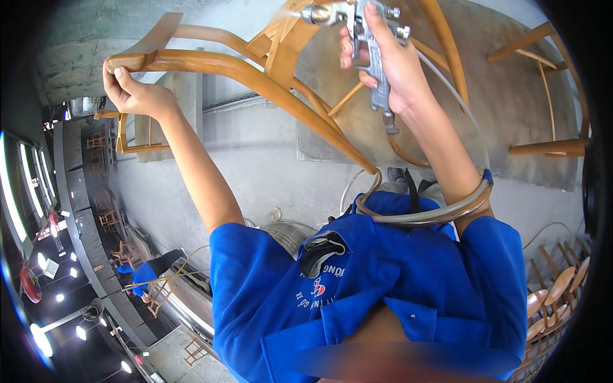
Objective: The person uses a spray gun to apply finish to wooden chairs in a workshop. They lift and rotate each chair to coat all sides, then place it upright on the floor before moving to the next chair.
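Observation:
A brown wooden chair (pixel 236 67) is tilted across the upper part of the head view. My left hand (pixel 137 92) is closed around the end of its long curved piece, at the far left. That piece slopes down toward my body. In my right hand (pixel 402 67) is a metal spray gun (pixel 377 70), upright, its nozzle pointing left at the chair's wooden parts. A faint pale mist shows at the nozzle. Hoses (pixel 428 214) loop below my right forearm, near my waist. Whether the trigger is pulled I cannot tell for sure.
More chair frames stand at the right (pixel 549 150) and at the left (pixel 134 143). Several wooden chair parts (pixel 562 287) are crowded at the lower right. A person in blue (pixel 147 274) is bent over a chair far off to the left. Stained boards (pixel 511 121) lie on the grey floor.

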A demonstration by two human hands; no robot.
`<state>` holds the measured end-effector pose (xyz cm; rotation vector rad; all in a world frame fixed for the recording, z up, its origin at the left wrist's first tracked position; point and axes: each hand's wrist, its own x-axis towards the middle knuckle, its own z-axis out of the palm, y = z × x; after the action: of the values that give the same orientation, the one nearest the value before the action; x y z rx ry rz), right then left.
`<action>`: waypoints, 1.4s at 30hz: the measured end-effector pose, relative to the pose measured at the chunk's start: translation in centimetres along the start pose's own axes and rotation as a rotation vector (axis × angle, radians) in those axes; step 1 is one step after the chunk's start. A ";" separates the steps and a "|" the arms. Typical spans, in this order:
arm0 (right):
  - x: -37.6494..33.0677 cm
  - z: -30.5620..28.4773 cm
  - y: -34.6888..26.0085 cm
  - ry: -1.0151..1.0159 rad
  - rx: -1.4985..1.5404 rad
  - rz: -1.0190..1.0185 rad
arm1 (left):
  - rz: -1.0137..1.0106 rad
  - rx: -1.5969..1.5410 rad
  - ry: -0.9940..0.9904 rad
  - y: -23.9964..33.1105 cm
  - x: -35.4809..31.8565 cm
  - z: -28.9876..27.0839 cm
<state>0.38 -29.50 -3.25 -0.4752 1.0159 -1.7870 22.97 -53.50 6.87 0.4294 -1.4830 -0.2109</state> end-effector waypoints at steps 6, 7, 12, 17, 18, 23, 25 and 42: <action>-4.8 -2.2 0.3 0.152 -0.093 0.080 | 0.017 -0.195 -0.070 -1.3 0.1 -0.1; -5.9 -2.8 -0.3 0.159 -0.126 0.039 | 0.022 -0.152 -0.070 -1.9 0.3 -0.3; -10.8 -6.9 -4.3 0.305 -0.186 -0.266 | -0.020 -0.091 -0.222 -5.5 2.9 -1.8; -15.2 -13.2 -5.3 0.621 -0.186 -0.283 | -0.108 -0.011 -0.289 -6.8 2.9 -3.1; -16.3 -14.7 -4.5 0.684 -0.190 -0.254 | -0.081 0.010 -0.309 -6.6 2.8 -3.1; -22.3 -22.3 0.5 1.032 -0.231 -0.046 | -0.014 0.173 -0.208 -0.7 0.5 -3.0; -24.6 -24.2 2.3 1.189 -0.295 0.034 | -0.012 0.212 -0.151 3.7 -1.8 -2.2; -28.1 -21.0 -15.9 0.266 0.140 -0.472 | -0.018 -0.017 -0.558 17.9 -11.8 5.6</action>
<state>-11.08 6.99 1.13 -0.4198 1.0036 -2.3759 14.17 -33.45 3.48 0.3864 -2.0216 -0.3789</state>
